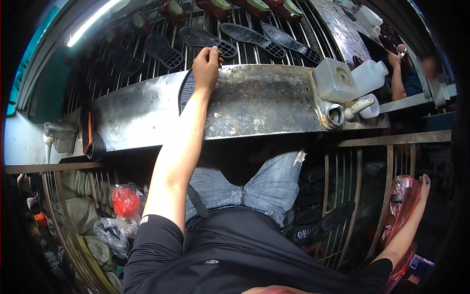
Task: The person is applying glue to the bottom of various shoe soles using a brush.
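My left hand (206, 68) reaches over the metal bench to the slatted rack. Its fingers are curled closed at the near edge of a black shoe sole (200, 36); whether they pinch it is hidden. Beneath that forearm, another black sole (186, 90) lies on the bench, partly covered. Other black soles, such as the middle one (252, 39) and the right one (293, 43), rest on the rack. Far to the right, my right hand (424, 185) is closed, with a small blue-tipped object (427, 182) at its fingers. It is beside a clear red plastic bag (399, 206).
Dark red shoes (215, 7) stand farther back on the rack (313, 29). White plastic bottles (335, 78) and a crusted pot (335, 115) occupy the right end of the bench (264, 98). Metal railings (391, 139) flank me. Another person's arm (396, 73) shows at the upper right.
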A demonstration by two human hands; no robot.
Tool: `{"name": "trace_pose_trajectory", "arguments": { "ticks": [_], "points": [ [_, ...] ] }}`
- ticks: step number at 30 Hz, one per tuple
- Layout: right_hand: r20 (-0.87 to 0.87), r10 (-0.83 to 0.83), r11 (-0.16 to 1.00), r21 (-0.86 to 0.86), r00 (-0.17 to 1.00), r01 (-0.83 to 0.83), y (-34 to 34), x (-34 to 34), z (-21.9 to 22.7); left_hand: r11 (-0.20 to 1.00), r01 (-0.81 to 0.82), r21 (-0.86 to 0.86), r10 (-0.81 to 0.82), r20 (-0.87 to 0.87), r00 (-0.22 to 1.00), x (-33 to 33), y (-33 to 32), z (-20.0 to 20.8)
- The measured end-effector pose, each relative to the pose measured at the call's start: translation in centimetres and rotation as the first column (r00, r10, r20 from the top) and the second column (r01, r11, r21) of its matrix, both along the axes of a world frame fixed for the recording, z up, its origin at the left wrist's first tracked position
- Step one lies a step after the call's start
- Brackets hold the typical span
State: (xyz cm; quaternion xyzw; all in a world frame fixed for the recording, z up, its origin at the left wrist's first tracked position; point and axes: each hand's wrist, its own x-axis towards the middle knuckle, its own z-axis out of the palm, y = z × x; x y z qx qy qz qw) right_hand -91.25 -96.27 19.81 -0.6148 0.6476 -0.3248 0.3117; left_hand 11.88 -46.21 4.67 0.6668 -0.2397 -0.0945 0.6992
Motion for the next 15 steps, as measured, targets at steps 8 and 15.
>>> {"name": "trace_pose_trajectory", "arguments": {
  "ticks": [8, 15],
  "points": [
    [-0.052, -0.021, 0.999, -0.029, 0.998, 0.020, 0.9, -2.7, 2.3, 1.000, 0.022, -0.022, -0.021, 0.006, 1.000, -0.3, -0.7, 0.0],
    [0.019, -0.002, 1.000, -0.020, 1.000, 0.002, -0.2, -2.7, 1.0, 1.000, 0.025, 0.000, -0.025, 0.012, 1.000, -0.5, -0.4, 0.3]
  ]
}}
